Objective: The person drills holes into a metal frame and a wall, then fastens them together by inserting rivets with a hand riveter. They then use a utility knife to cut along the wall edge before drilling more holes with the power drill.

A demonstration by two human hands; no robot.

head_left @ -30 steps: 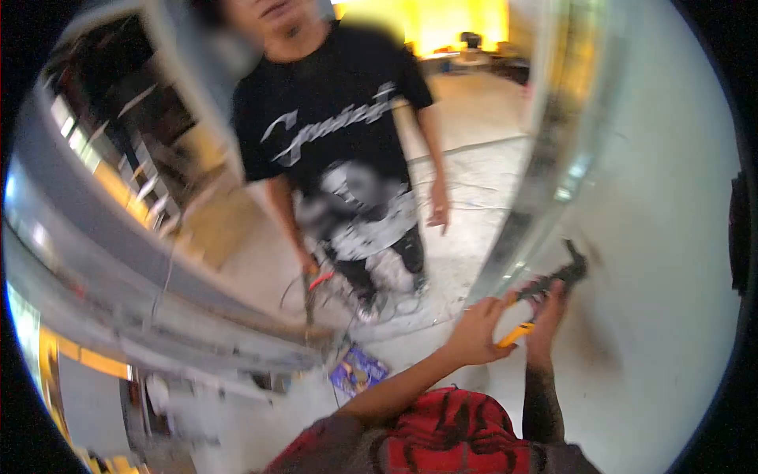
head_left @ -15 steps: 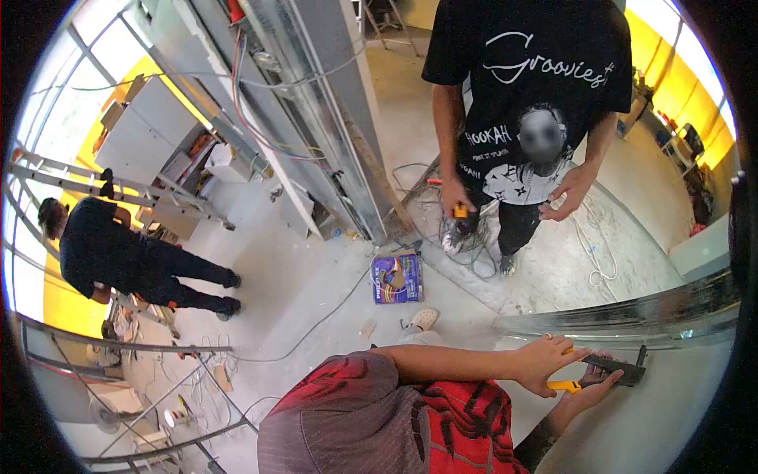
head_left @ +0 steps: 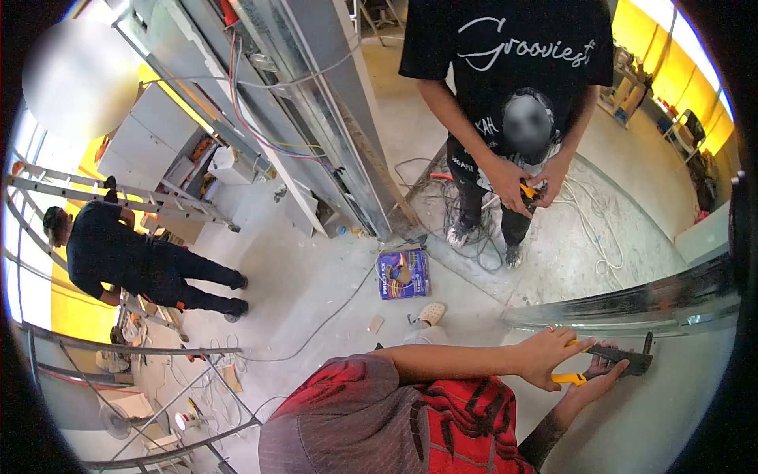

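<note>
A dark tool (head_left: 634, 363) with yellow handles (head_left: 570, 379) is held near the metal track at the lower right. My left hand (head_left: 546, 357) reaches in from the left, its fingers wrapped on the handles. Below it, my right hand (head_left: 598, 385) grips the dark body, with its fingers partly hidden behind the tool. A short dark peg stands up from the tool's far end, close to the pale panel (head_left: 687, 379).
Ahead stands a person in a black shirt (head_left: 505, 47), both hands around a small yellow-and-black tool (head_left: 530, 191). Another person (head_left: 110, 245) is beside a ladder (head_left: 142, 193) at left. A purple box (head_left: 403, 274), cables (head_left: 324, 324) and metal framing (head_left: 316, 118) are nearby.
The person ahead has brought both hands together around the small yellow tool and leans in. The view has shifted slightly. My hands keep much the same hold on the dark tool.
</note>
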